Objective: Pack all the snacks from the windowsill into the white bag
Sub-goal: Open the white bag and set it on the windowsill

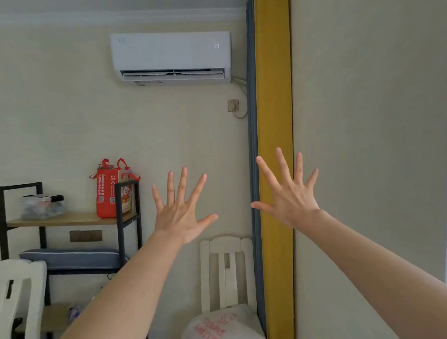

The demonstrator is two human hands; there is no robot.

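Note:
Both my arms are stretched out in front of me toward the wall. My left hand (181, 211) is raised with all fingers spread wide and holds nothing. My right hand (289, 192) is raised beside it, fingers also spread, in front of a yellow curtain (274, 91). A white bag (223, 326) with red print lies on the seat of a white chair (227, 265) below my hands. No windowsill and no snacks on one are in view.
A black-framed shelf (67, 220) stands at the left with a red tote bag (111, 191), a clear lidded container (42, 206) and a grey cushion (71, 258). Another white chair (16, 303) is at the lower left. An air conditioner (171, 58) hangs on the wall.

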